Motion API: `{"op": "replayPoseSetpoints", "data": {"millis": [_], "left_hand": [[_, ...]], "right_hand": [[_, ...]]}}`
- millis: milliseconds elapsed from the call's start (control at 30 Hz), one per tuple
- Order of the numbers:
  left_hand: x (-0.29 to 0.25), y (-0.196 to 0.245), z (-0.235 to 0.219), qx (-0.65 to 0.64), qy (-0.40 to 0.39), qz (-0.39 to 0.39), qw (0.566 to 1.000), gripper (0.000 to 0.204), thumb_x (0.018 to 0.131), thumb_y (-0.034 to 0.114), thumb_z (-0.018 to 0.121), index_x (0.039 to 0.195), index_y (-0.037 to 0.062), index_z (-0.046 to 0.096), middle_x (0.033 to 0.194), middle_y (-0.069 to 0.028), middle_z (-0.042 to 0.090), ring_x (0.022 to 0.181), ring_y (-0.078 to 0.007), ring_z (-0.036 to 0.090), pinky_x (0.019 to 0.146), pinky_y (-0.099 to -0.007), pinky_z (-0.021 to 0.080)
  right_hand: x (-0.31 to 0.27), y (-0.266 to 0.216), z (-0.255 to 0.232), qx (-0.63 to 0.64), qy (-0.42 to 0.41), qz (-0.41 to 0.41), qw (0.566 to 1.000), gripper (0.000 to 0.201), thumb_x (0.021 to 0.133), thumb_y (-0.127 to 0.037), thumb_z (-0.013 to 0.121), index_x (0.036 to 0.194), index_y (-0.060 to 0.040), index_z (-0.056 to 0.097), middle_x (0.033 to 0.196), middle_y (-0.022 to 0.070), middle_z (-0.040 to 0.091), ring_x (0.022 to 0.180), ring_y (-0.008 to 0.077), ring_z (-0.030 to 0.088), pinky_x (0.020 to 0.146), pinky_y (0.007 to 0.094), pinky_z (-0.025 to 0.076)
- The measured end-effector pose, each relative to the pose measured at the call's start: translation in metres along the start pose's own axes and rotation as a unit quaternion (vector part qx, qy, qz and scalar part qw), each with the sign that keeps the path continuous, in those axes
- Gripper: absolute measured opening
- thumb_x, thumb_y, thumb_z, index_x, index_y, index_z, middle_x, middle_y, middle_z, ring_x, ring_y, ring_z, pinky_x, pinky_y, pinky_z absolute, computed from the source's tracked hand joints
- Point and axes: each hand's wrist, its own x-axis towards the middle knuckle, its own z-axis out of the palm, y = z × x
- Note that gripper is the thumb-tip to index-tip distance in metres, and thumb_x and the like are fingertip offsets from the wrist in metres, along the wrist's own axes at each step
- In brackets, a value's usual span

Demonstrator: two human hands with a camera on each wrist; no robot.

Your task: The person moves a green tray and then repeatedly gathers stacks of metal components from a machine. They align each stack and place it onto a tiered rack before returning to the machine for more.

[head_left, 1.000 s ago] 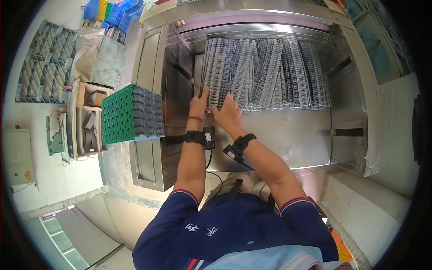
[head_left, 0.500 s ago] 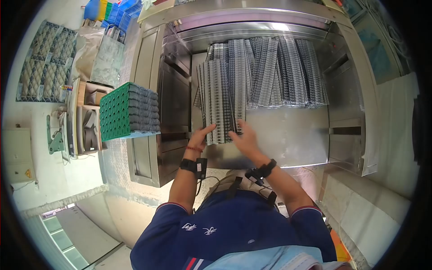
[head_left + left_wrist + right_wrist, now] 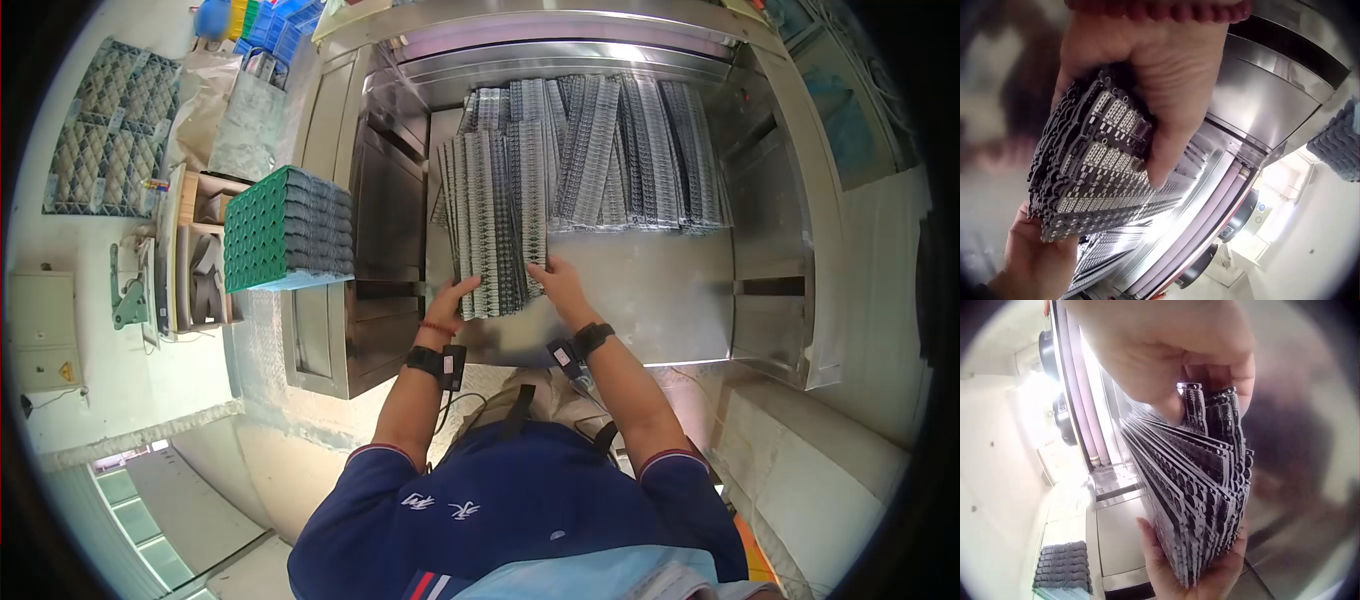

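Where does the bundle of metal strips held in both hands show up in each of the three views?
Head: strip bundle at centre, above both hands, in the steel chamber.
Left wrist: strip bundle left of centre, under the left hand.
Right wrist: strip bundle at centre, below the right hand.
Shared landmark: green tray stack.

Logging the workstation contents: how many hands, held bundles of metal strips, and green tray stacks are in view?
Hands: 2, the left hand and right hand
Held bundle of metal strips: 1
Green tray stack: 1
Total: 4
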Motion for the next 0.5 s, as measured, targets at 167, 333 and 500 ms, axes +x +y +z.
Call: {"op": "replayPoseSetpoints", "data": {"millis": [167,333,500], "left_hand": [[0.003,-0.006,-0.019,-0.003,0.008,-0.006,1.000,0.044,0.078,0.009,0.065,0.114,-0.0063,0.046,0.104,-0.0146,0.058,0.090,-0.0228,0.061,0.076,-0.0345,0.052],[-0.019,-0.017,-0.030,-0.015,-0.004,-0.015,1.000,0.038,0.078,0.010,0.064,0.110,-0.0066,0.051,0.099,-0.0142,0.061,0.086,-0.0233,0.063,0.076,-0.0343,0.052],[-0.030,-0.023,-0.036,0.019,0.002,-0.004,1.000,0.045,0.075,0.010,0.067,0.112,-0.0062,0.049,0.101,-0.0132,0.061,0.088,-0.0219,0.062,0.077,-0.0325,0.051]], "right_hand": [[-0.012,-0.021,0.002,0.070,-0.007,-0.010,0.997,0.022,0.080,-0.016,0.062,0.088,0.0040,0.062,0.069,0.0032,0.061,0.057,0.0090,0.050,0.053,0.0262,0.042],[-0.041,-0.026,-0.008,0.091,-0.044,0.009,0.995,0.021,0.082,-0.013,0.059,0.095,0.0036,0.060,0.075,0.0036,0.062,0.060,0.0091,0.054,0.051,0.0242,0.043],[-0.061,-0.015,-0.037,0.163,-0.006,0.074,0.984,0.022,0.085,-0.009,0.054,0.103,0.0043,0.056,0.085,0.0062,0.062,0.066,0.0114,0.059,0.055,0.0244,0.049]]}}
